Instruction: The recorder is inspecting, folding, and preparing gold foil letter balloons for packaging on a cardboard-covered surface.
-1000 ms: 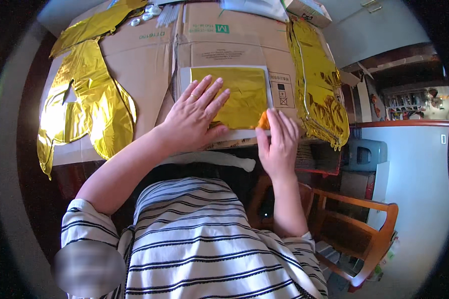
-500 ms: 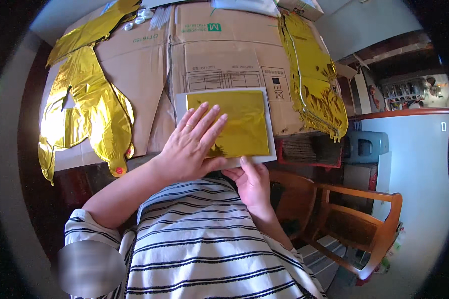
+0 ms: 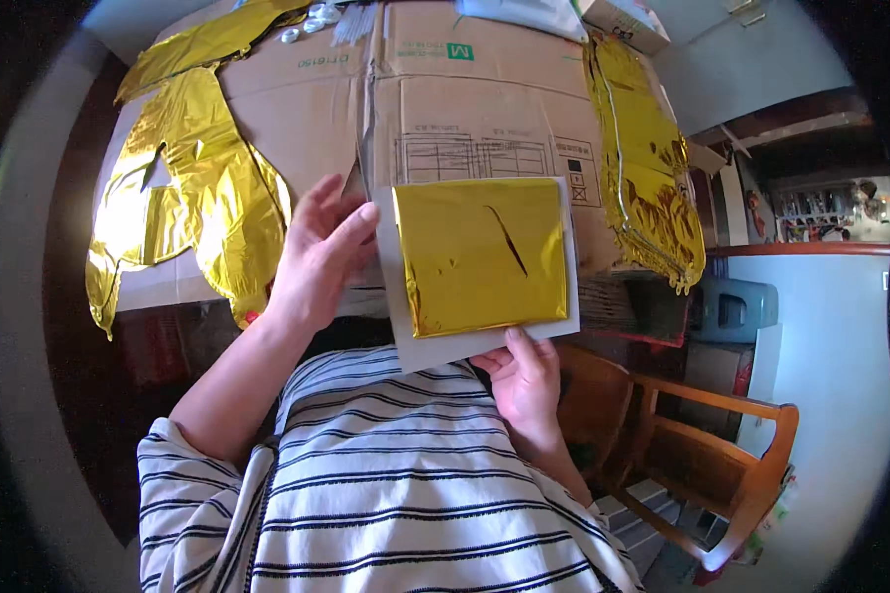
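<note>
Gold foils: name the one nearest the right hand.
The rectangular foil on the white sheet the right hand grips; the left foil and right foil lie farther away, on the cardboard.

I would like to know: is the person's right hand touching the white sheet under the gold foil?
Touching. The head view shows the right hand at the lower edge of the white sheet, its thumb lying on the margin.

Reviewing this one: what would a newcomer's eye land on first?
First, the gold foil rectangle at front centre, lying on a white sheet whose lower edge the right hand holds; the left hand is open near its left edge. Next, the big shiny foil piece on the cardboard's left, and the crinkled gold strip along its right.
</note>
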A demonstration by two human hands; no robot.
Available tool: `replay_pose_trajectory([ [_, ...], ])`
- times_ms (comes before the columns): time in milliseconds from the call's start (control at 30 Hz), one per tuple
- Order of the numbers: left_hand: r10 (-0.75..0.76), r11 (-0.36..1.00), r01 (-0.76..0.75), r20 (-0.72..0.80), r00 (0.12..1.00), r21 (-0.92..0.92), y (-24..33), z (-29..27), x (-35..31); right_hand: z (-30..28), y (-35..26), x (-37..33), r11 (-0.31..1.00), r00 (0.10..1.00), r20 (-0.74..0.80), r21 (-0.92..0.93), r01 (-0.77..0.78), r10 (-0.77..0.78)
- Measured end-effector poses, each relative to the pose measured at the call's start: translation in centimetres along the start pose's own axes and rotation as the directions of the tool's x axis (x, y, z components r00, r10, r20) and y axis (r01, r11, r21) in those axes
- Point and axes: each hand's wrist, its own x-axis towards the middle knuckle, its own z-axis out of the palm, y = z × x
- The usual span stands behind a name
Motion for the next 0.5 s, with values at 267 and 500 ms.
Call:
replay_pose_trajectory([
  [267,-0.312,0.939,0.257,0.253,0.916,0.226,1.6,-2.4,-2.7,-5.7,1.8,-3.9,0.905,0.916,0.354,-0.424,-0.025,0.191],
  [500,-0.304,0.933,0.230,0.260,0.916,0.277,0.8,-3.0,-5.1,0.3,-4.8,-0.7,0.956,0.952,0.282,-0.293,-0.033,0.119],
])
